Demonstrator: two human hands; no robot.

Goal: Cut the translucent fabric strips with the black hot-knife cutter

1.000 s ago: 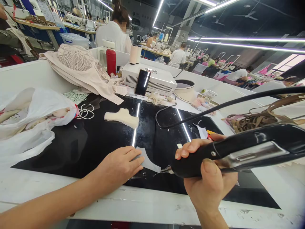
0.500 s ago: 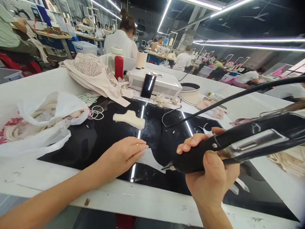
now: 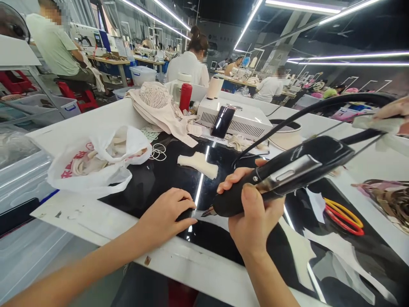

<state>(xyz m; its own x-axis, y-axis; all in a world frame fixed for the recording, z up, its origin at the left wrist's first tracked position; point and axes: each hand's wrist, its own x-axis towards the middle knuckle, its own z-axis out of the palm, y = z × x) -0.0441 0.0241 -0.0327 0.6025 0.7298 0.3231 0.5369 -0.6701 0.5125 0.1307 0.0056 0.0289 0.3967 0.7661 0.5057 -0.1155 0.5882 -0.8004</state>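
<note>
My right hand (image 3: 252,200) is wrapped round a black corded tool (image 3: 275,175) with a metal strip along its side. The tool's pointed metal tip is close over a small pale fabric piece (image 3: 217,219) on the glossy black mat (image 3: 153,181). Beside the tip, my left hand (image 3: 172,209) rests on the mat at the left end of that fabric, thumb and fingers apart. Behind both hands lies a cream padded piece (image 3: 198,164).
A white plastic bag (image 3: 118,181), white box (image 3: 236,115), phone (image 3: 223,121) and red bottle (image 3: 185,97) stand around the mat. Cut fabric pieces (image 3: 297,251) and coloured rings (image 3: 345,215) lie right. Another person's hand (image 3: 394,111) shows at the right edge.
The view has swung right, showing more fabric pieces and the coloured rings. The tool's tip has moved left along the pale fabric, closer to my left hand, whose thumb is now apart from its fingers.
</note>
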